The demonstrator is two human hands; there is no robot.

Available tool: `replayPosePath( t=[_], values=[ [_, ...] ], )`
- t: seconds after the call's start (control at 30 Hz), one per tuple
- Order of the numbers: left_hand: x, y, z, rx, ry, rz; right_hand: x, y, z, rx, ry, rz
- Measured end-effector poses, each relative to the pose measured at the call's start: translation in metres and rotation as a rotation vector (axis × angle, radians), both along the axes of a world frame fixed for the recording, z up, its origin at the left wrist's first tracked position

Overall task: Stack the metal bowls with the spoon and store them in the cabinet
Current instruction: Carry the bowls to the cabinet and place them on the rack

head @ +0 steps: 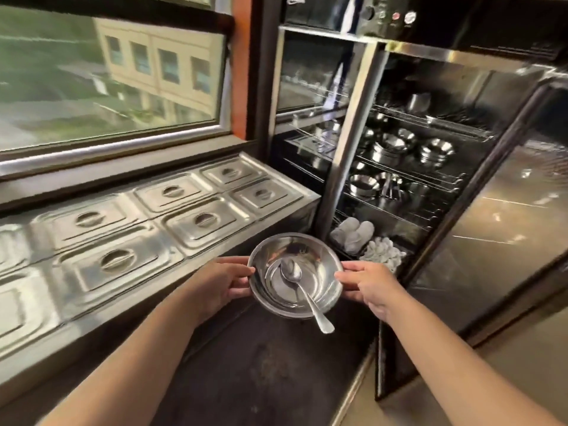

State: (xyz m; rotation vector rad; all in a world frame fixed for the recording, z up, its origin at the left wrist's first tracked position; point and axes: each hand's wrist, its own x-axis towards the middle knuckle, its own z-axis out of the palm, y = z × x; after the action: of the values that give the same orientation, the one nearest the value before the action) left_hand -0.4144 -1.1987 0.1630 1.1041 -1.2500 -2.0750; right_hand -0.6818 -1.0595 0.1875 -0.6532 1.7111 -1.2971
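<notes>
I hold a stack of metal bowls (319, 265) in the air between both hands, in front of the open cabinet (353, 142). My left hand (221, 281) grips the left rim and my right hand (372, 287) grips the right rim. A metal spoon (299, 287) lies inside the top bowl, its handle sticking out over the near rim. The cabinet's wire shelves (408, 176) carry more metal bowls (390, 149) and cups.
A steel counter with several lidded food pans (196, 219) runs along the window on the left. The cabinet's glass door (491, 229) stands open on the right. White cloths (353, 232) lie on the bottom shelf. A dark worktop (261, 364) lies below my arms.
</notes>
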Motion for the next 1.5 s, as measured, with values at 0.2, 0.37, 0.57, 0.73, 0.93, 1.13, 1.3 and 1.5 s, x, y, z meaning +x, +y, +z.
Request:
replayPosePath(
  t=[0.2,0.37,0.57,0.73,0.93,1.13,1.3,1.5],
  values=[
    [-0.095,-0.06,0.024,0.011,-0.028,-0.114,-0.067,-0.025,0.006,-0.033,-0.028,-0.164],
    [-0.187,-0.107,0.025,-0.006,-0.07,-0.231,-0.144,-0.053,-0.007,-0.078,-0.098,-0.276],
    [-0.296,-0.171,0.027,-0.039,-0.095,-0.277,-0.247,-0.102,-0.019,-0.128,-0.156,-0.36],
    [-0.412,-0.227,0.04,-0.067,-0.11,-0.33,-0.347,-0.149,-0.01,-0.135,-0.176,-0.43],
    [-0.532,-0.274,0.056,-0.086,-0.077,-0.321,-0.454,-0.188,0.022,-0.151,-0.111,-0.494],
    [-0.666,-0.331,0.064,-0.096,-0.029,-0.422,-0.558,-0.227,0.037,-0.167,-0.095,-0.617],
    [-0.768,-0.372,0.06,-0.164,-0.007,-0.505,-0.627,-0.253,0.04,-0.138,-0.034,-0.713],
    [-0.901,-0.405,0.049,-0.275,-0.089,-0.592,-0.721,-0.299,0.03,0.008,0.075,-0.948]
  ],
)
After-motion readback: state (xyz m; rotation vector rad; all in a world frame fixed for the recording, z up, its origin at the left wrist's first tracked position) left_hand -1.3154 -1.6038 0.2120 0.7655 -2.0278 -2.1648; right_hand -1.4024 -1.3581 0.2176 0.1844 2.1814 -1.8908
